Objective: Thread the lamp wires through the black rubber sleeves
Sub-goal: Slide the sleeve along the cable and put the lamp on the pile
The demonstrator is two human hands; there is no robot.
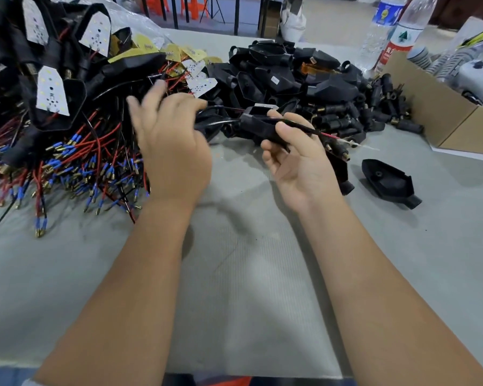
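Right hand (296, 160) holds a black rubber sleeve (262, 126) above the desk (248, 274), thumb pinning its lamp wires (318, 132) — left hand (170, 135) loose, fingers spread, blurred, at the wired-lamp pile (67, 121).

Blurred fingers, buried piles and cropped edges

The left hand (170, 140) was smeared by motion at its fingertips, so whether they touched the wires behind them could not be told. The right hand (296, 160) covered the middle of the black housing (258, 125) it held, and the thin wires (322, 134) running out to the right faded into a blur at their tips. The pile of wired lamps (53, 107) ran off the left edge, its lower pieces buried. The far heap of black parts (299, 79) hid most of its own pieces. The cardboard box (444, 118) and the two bottles (393, 32) were cropped by the right and top edges; the label print was too small to read.
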